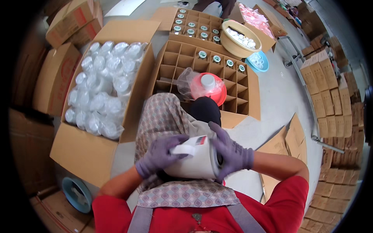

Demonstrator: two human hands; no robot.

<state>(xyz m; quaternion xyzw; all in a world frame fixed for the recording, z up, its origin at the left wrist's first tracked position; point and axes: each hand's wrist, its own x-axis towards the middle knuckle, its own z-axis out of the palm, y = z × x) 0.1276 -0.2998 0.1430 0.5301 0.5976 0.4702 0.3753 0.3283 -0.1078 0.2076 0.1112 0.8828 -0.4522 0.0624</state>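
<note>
Clock positions are read from the vessel, with 12 o'clock directly ahead of the person.

The white cylindrical vessel point(194, 166), with a white loop-shaped handle point(183, 149) and a small printed label point(200, 140), lies on its side across the lap. The left hand point(160, 153), in a grey-purple knit glove, grasps the vessel at 9 o'clock, beside the handle; whether its fingers pass through the loop cannot be told. The right hand point(232, 150), gloved alike, is spread over the end at 3 o'clock, gripping the edge. The opposed grip probably prevents rolling, while the patterned cloth apron point(155, 118) on the lap presumably supports the weight.

At 12 o'clock stands an open brown cardboard carton point(254, 95) with a cell divider; the cells presumably keep the white-and-green-topped cylinders point(202, 54) apart. A round red plastic tub point(222, 97) rests on the divider, probably for easy reach. At 10 o'clock, a second open carton point(83, 155) holds cylinders wrapped in clear plastic point(99, 101), the film likely guarding their surfaces.
</note>
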